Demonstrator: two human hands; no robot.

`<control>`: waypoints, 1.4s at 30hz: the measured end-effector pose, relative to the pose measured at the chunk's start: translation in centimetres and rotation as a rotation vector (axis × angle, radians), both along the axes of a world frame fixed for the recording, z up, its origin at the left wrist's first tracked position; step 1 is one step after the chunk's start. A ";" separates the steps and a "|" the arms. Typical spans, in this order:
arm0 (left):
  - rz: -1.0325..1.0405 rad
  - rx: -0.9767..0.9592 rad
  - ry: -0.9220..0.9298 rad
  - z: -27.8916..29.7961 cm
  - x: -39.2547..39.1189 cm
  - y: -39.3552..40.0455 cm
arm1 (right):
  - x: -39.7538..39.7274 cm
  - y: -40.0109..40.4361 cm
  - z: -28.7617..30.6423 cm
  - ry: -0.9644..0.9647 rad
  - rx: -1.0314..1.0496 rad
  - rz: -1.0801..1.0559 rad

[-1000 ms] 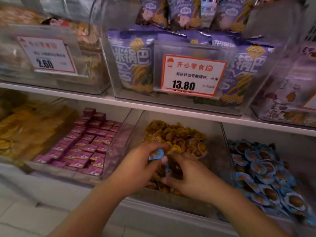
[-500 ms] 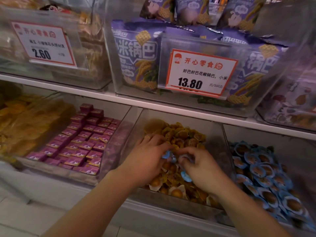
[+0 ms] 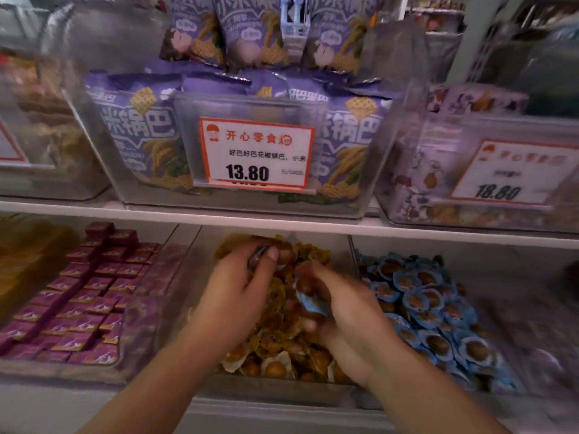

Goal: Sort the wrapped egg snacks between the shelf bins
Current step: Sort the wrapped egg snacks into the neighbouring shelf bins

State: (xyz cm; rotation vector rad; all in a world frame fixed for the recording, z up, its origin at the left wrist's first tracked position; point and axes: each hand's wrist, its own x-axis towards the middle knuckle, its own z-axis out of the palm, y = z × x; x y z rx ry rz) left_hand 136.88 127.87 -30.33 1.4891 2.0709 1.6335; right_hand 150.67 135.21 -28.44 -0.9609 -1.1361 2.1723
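Two hands in the middle bin point(image 3: 275, 390) of the lower shelf – both over the pile of yellow-wrapped egg snacks point(image 3: 275, 339), too many to count, dozens at least. Left hand point(image 3: 233, 303) reaches in toward 12 o'clock, palm down, fingers curled; the thumb tip presses a blue-wrapped egg snack point(image 3: 257, 258) against the fingers at the far end of the pile. Only an edge of that wrapper shows. Right hand point(image 3: 351, 317) sits at 3 o'clock from the left one, motion-blurred, fingers curled round a second blue-wrapped snack point(image 3: 308, 300) with a brown egg showing above the wrapper – whether it holds more than one, cannot tell. So two blue pieces visible in the hands, one each.

Bin at 3 o'clock of the middle one holds the blue-wrapped egg snacks point(image 3: 426, 308), a heap of several dozen, exact count not readable. Bin at 9 o'clock holds purple square packets point(image 3: 84, 296) in neat rows, several dozen. Further toward 9 o'clock, one bin of yellow packs point(image 3: 28, 261), blurred.

Upper shelf, at 12 o'clock: clear bin of purple snack bags point(image 3: 138, 133), at least six visible, with one price tag point(image 3: 255, 153) reading 13.80. One more tag point(image 3: 507, 175) at 2 o'clock, apparently 18.80 – blurred.
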 end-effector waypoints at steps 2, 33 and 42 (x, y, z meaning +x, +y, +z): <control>-0.039 -0.009 0.149 0.6 1.9 0.0 | 0.4 -0.1 0.9 0.158 -0.201 0.125; -0.324 -0.609 0.577 -4.6 1.3 4.6 | 5.7 10.3 -2.7 -0.375 0.904 -0.132; -0.059 -0.688 0.845 -3.3 -1.6 4.8 | 6.7 7.1 -4.8 -0.389 0.901 0.059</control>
